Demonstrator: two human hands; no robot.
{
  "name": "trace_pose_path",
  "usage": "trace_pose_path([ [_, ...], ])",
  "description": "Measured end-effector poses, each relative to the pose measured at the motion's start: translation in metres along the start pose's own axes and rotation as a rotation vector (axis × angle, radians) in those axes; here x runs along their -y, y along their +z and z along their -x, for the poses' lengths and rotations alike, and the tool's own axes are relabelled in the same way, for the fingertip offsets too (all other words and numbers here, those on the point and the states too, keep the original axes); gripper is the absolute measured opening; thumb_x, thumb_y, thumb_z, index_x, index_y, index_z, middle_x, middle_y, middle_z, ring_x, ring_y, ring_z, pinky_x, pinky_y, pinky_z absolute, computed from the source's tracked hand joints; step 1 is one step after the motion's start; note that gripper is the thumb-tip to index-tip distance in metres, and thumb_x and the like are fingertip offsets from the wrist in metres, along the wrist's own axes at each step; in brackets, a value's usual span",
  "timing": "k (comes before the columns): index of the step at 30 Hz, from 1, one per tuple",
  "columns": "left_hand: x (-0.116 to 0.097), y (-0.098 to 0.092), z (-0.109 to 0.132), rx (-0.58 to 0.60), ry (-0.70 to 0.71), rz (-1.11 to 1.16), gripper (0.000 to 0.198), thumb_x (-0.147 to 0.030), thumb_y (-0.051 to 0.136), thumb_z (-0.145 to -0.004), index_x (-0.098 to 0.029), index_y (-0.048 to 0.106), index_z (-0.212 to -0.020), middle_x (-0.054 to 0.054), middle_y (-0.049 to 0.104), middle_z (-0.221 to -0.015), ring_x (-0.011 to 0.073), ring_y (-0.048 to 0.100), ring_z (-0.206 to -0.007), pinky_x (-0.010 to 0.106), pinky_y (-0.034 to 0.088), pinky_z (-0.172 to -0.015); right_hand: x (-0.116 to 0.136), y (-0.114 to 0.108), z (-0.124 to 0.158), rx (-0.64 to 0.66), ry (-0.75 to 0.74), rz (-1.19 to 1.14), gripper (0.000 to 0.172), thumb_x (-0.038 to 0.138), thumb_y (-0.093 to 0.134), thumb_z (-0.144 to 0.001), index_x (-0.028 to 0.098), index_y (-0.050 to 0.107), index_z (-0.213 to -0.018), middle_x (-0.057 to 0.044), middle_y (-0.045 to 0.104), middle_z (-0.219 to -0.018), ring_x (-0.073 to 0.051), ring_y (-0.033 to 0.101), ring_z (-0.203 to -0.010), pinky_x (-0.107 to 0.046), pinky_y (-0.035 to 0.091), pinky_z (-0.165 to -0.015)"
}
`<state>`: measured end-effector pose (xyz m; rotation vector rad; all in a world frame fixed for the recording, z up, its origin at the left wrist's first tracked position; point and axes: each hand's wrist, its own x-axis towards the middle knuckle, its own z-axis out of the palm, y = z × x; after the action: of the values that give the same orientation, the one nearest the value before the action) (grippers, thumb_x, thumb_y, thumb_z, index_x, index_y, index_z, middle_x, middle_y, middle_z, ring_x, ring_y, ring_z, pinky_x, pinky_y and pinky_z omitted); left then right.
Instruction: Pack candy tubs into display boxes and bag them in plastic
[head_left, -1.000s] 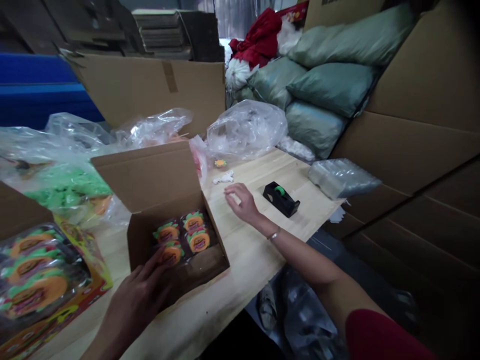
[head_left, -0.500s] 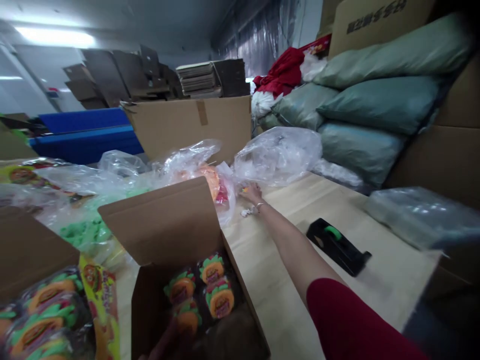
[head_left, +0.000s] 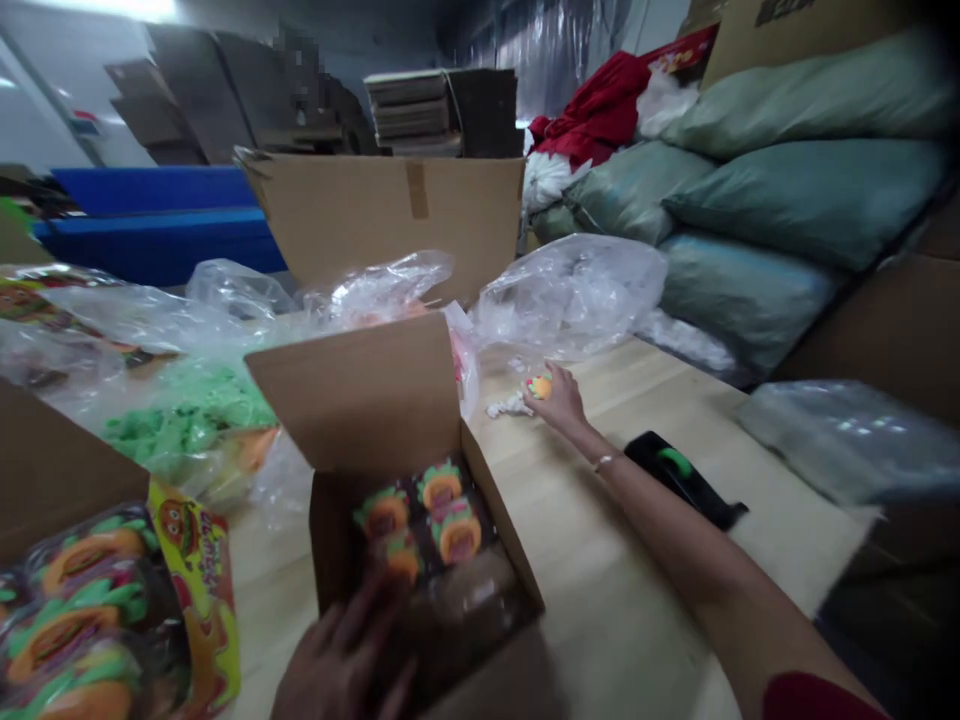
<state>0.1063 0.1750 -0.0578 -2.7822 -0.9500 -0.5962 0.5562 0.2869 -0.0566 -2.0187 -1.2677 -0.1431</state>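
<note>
Two bare hands are at work: the right hand (head_left: 564, 405) grips an orange piece (head_left: 539, 387) in its fingers, just beside a white scrap (head_left: 508, 405) on the counter (head_left: 600, 620); the left hand (head_left: 337, 650) reaches into a box (head_left: 501, 510) of burgers (head_left: 456, 538), its blurred grip unclear.

My pale wood worktop (head_left: 600, 590) has an open cardboard box (head_left: 360, 390) near centre, yellow printed box (head_left: 214, 600) near left, black tape dispenser (head_left: 694, 492) on the right, clear plastic bags (head_left: 577, 290) far side.
</note>
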Motion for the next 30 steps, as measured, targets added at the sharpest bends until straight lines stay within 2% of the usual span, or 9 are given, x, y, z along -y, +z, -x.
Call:
trace_pose_path([
  [5, 0.009, 0.012, -0.093, 0.083, 0.004, 0.039, 0.037, -0.037, 0.061, -0.084, -0.015, 0.073, -0.111, 0.019, 0.06, -0.133, 0.0332, 0.063, -0.101, 0.045, 0.051, -0.086, -0.011, -0.107, 0.148, -0.015, 0.0, 0.041, 0.075, 0.042, 0.069, -0.071, 0.012, 0.047, -0.136, -0.019, 0.053, -0.13, -0.035, 0.05, -0.121, -0.05, 0.042, -0.105],
  [8, 0.008, 0.014, -0.115, 0.031, -0.014, 0.086, 0.034, -0.036, 0.065, -0.082, -0.016, 0.071, -0.109, 0.017, 0.057, -0.136, 0.0382, 0.055, -0.117, 0.051, 0.044, -0.096, -0.006, -0.149, 0.241, 0.048, 0.142, 0.046, 0.073, 0.043, 0.067, -0.073, 0.01, 0.047, -0.135, -0.02, 0.053, -0.128, -0.035, 0.052, -0.119, -0.051, 0.046, -0.101],
  [12, -0.04, -0.008, -0.067, -0.205, -0.25, 0.349, 0.024, -0.04, 0.061, -0.086, -0.018, 0.068, -0.088, 0.015, 0.067, -0.116, 0.0339, 0.057, -0.113, 0.051, 0.039, -0.099, 0.024, -0.175, 0.337, 0.122, 0.198, -0.028, 0.069, 0.038, 0.066, -0.076, 0.01, 0.045, -0.136, -0.02, 0.053, -0.128, -0.034, 0.052, -0.119, -0.052, 0.046, -0.102],
  [14, -0.086, -0.023, -0.022, -0.096, -0.418, 0.666, 0.03, -0.046, 0.058, -0.088, -0.018, 0.065, -0.083, 0.011, 0.07, -0.095, 0.0275, 0.063, -0.095, 0.044, 0.046, -0.089, 0.05, -0.178, 0.368, 0.182, 0.154, -0.109, 0.07, 0.034, 0.067, -0.075, 0.013, 0.043, -0.137, -0.018, 0.052, -0.13, -0.033, 0.049, -0.122, -0.052, 0.043, -0.106],
  [16, -0.134, -0.034, 0.021, 0.194, -0.606, 1.11, 0.039, -0.054, 0.051, -0.091, -0.018, 0.064, -0.101, 0.01, 0.07, -0.1, 0.0248, 0.066, -0.092, 0.039, 0.051, -0.083, 0.078, -0.178, 0.387, 0.24, 0.106, -0.206, 0.072, 0.032, 0.07, -0.073, 0.017, 0.042, -0.138, -0.017, 0.049, -0.134, -0.033, 0.046, -0.126, -0.052, 0.041, -0.108],
  [18, -0.168, -0.04, 0.05, 0.34, -0.819, 1.493, 0.056, -0.061, 0.045, -0.092, -0.021, 0.052, -0.131, 0.013, 0.064, -0.124, 0.0253, 0.065, -0.103, 0.039, 0.052, -0.086, 0.106, -0.176, 0.397, 0.305, 0.054, -0.315, 0.075, 0.032, 0.073, -0.072, 0.019, 0.041, -0.138, -0.016, 0.045, -0.138, -0.033, 0.042, -0.131, -0.052, 0.038, -0.111],
  [22, -0.174, -0.057, 0.072, 0.138, -1.101, 1.662, 0.066, -0.063, 0.057, -0.084, -0.021, 0.05, -0.135, 0.012, 0.057, -0.138, 0.0269, 0.059, -0.119, 0.037, 0.048, -0.095, 0.145, -0.176, 0.401, 0.529, -0.013, -0.65, 0.08, 0.041, 0.077, -0.072, 0.022, 0.039, -0.14, -0.015, 0.04, -0.144, -0.032, 0.041, -0.133, -0.049, 0.041, -0.109],
  [27, -0.151, -0.087, 0.093, 0.067, -1.277, 1.782, 0.043, -0.055, 0.065, -0.078, -0.019, 0.065, -0.101, 0.005, 0.073, -0.091, 0.023, 0.066, -0.086, 0.032, 0.051, -0.075, 0.157, -0.167, 0.399, 0.834, 0.392, -1.043, 0.052, 0.049, 0.064, -0.086, 0.024, 0.048, -0.129, -0.011, 0.056, -0.124, -0.02, 0.06, -0.095, -0.034, 0.053, -0.077],
  [30, -0.157, -0.093, 0.108, 0.085, -1.316, 1.742, 0.034, -0.051, 0.068, -0.076, -0.018, 0.065, -0.08, 0.001, 0.069, -0.075, 0.0173, 0.061, -0.07, 0.027, 0.048, -0.067, 0.158, -0.155, 0.405, 0.994, 0.517, -1.142, 0.044, 0.051, 0.069, -0.082, 0.022, 0.059, -0.113, -0.006, 0.063, -0.107, -0.019, 0.06, -0.092, -0.032, 0.051, -0.079],
])
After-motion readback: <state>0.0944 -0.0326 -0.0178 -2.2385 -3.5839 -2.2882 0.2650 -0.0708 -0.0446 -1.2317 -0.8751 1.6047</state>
